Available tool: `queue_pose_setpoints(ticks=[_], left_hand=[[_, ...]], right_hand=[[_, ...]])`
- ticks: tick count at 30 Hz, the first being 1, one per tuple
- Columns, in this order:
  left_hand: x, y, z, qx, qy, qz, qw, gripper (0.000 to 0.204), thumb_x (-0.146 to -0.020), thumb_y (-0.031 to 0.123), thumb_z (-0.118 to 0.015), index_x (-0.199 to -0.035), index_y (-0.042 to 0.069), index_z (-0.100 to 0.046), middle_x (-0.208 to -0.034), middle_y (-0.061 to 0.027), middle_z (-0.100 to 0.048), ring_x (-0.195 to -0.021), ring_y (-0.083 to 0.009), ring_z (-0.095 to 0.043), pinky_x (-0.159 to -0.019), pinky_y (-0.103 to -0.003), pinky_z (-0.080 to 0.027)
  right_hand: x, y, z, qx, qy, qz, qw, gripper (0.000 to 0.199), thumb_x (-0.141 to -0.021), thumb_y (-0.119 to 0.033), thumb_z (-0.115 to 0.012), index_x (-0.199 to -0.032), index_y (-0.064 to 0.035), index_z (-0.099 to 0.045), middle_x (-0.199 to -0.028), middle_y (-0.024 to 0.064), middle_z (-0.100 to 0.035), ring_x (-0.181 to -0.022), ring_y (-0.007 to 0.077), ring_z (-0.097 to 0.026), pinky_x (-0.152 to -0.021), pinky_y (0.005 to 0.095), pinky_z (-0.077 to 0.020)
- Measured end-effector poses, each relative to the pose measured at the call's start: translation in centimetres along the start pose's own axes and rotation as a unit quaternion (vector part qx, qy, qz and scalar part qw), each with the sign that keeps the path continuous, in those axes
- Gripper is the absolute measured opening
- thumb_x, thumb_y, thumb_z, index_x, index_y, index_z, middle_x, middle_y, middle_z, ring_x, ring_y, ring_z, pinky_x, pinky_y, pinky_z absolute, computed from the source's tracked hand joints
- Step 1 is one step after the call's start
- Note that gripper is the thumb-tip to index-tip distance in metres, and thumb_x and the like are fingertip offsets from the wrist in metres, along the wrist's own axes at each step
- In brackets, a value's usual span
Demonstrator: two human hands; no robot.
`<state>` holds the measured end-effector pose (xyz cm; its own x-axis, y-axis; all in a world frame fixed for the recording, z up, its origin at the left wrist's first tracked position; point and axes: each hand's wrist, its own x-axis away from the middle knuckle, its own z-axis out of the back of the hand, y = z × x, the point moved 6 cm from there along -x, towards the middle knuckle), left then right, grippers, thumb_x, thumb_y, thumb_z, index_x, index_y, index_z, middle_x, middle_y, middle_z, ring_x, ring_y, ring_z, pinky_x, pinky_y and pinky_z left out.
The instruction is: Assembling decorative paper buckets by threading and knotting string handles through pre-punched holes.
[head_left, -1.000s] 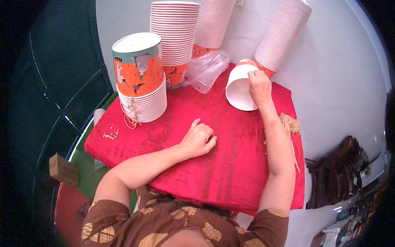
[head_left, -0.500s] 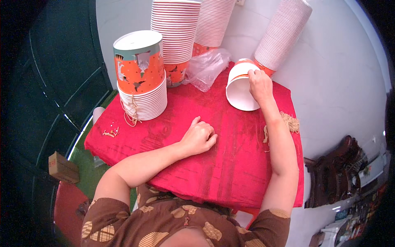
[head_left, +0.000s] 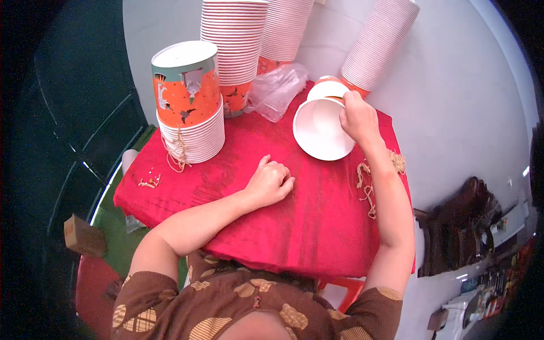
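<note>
My right hand [head_left: 361,119] pinches the rim of a white-lined paper bucket [head_left: 321,130], which is tilted with its open mouth facing me. Just behind it is another bucket [head_left: 327,89], orange and white and partly hidden. My left hand [head_left: 270,181] rests on the red cloth in the middle of the table, fingers curled in and no object showing in it. At the left stands a stack of upside-down buckets [head_left: 190,136], the top one orange and green with animal pictures. Twine [head_left: 177,150] hangs down the side of that stack.
Tall nested stacks of buckets [head_left: 233,45] rise at the back, with a leaning stack [head_left: 381,45] at the back right. Crumpled clear plastic [head_left: 275,93] lies between. More twine [head_left: 367,190] is beside my right forearm, and scraps [head_left: 150,180] lie at the left edge.
My right hand has brought the bucket toward me and slightly left, turning its mouth more to face me. More of the bucket behind it shows. The left hand stays on the cloth.
</note>
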<state>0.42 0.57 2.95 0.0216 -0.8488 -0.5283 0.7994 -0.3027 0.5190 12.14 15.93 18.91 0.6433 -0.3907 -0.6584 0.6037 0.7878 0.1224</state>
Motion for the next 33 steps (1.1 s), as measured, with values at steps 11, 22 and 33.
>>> queue_pose_setpoints(ticks=[11, 22, 33], left_hand=[[-0.4, -0.3, 0.7, 0.019, 0.02, 0.01, 1.0, 0.016, -0.082, 0.014, -0.061, -0.076, 0.0, -0.065, -0.073, -0.0152, -0.065, -0.077, -0.0307, -0.064, -0.103, -0.056, -0.035], [-0.5, -0.7, 1.4, 0.026, 0.044, 0.04, 0.998, 0.019, -0.083, 0.016, -0.059, -0.074, 0.0, -0.063, -0.074, -0.0181, -0.063, -0.078, -0.0353, -0.062, -0.093, -0.055, -0.041], [-0.9, -2.7, 3.1, 0.401, 0.116, 0.078, 0.905, 0.071, -0.089, 0.038, -0.061, -0.141, 0.0, -0.03, -0.138, -0.0187, -0.041, -0.132, -0.0267, -0.037, -0.109, -0.038, -0.029]], right_hand=[[6.2, 4.9, 2.1, -0.208, 0.044, -0.295, 0.932, 0.013, -0.071, -0.01, -0.059, -0.077, 0.0, -0.054, -0.068, 0.0186, -0.06, -0.069, 0.0349, -0.061, -0.067, 0.046, -0.0474], [9.9, 3.4, -0.9, -0.492, -0.024, -0.403, 0.771, 0.008, -0.079, -0.006, -0.056, -0.076, 0.0009, -0.055, -0.063, 0.0067, -0.057, -0.044, 0.0136, -0.052, -0.035, 0.028, -0.0417], [11.9, 0.9, -2.6, -0.609, -0.019, -0.375, 0.698, 0.007, -0.083, -0.006, -0.061, -0.086, -0.0022, -0.056, -0.074, 0.0027, -0.059, -0.058, 0.01, -0.056, -0.05, 0.0245, -0.047]])
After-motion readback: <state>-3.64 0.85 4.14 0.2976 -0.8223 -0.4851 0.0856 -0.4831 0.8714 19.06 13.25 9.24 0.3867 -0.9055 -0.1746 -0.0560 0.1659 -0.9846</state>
